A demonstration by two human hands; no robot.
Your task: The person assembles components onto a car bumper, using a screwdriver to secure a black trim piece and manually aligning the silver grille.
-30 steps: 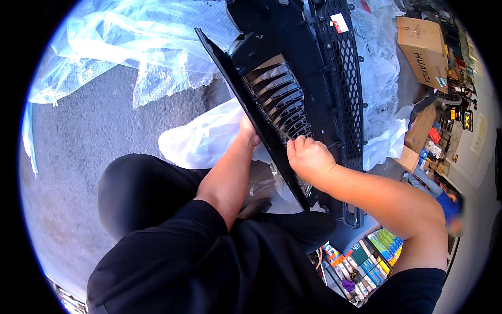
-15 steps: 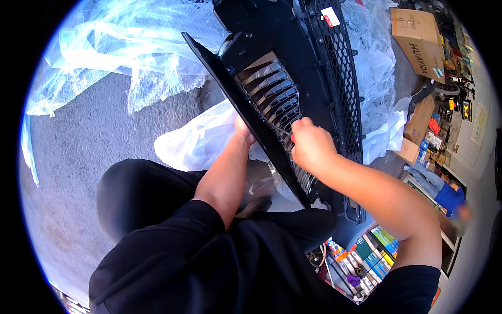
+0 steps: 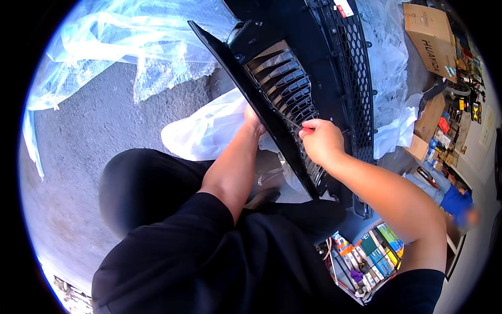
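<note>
A black car bumper (image 3: 327, 78) stands tilted in front of me, with a chrome-trimmed grille (image 3: 295, 86) of slatted bars set into it. My left hand (image 3: 253, 120) is at the bumper's near left edge; its fingers pass behind the edge and are mostly hidden. Closed over the lower part of the grille, my right hand (image 3: 323, 140) grips a screwdriver (image 3: 291, 121) with a thin metal shaft and a bit of red handle showing. The shaft points up and left along the grille's inner edge; its tip is hard to make out.
Clear plastic sheeting (image 3: 120, 47) covers the floor at upper left; white wrap (image 3: 201, 128) lies behind my left arm. A black honeycomb mesh (image 3: 361, 83) runs along the right. Cardboard boxes (image 3: 431, 36), a person in blue (image 3: 455, 201) and a crate of supplies (image 3: 366, 261) are at right.
The whole scene has shifted slightly right and up in view. My right hand has drawn back a little from the grille, so the screwdriver's shaft now shows. My left hand keeps its place on the bumper.
</note>
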